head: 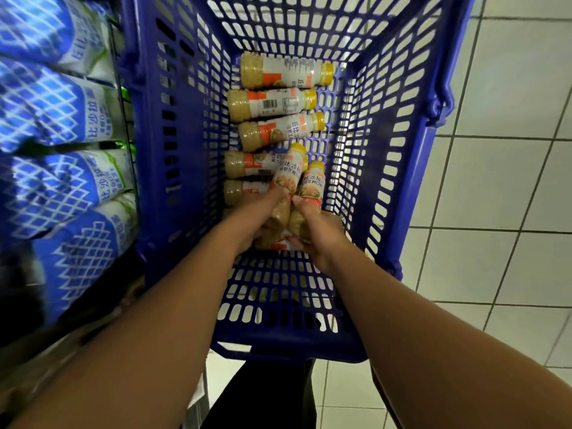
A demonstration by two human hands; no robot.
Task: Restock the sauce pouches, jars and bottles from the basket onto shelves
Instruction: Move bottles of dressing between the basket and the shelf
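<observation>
A blue plastic basket (pixel 173 125) stands on the floor in front of me. Several sauce bottles with yellow caps and beige dressing lie in a row on its bottom, the farthest one (pixel 286 71) at the back. Both my arms reach down into it. My left hand (pixel 260 218) grips one bottle (pixel 288 173), tilted with its cap pointing away. My right hand (pixel 318 236) grips a second bottle (pixel 312 184) right beside it. Under my hands more bottles are partly hidden.
On the left, shelves carry rows of blue-and-white sauce pouches (pixel 55 109) behind a wire rail (pixel 123 97). White tiled floor (pixel 501 181) lies to the right of the basket. The basket's handle (pixel 442 97) hangs on its right side.
</observation>
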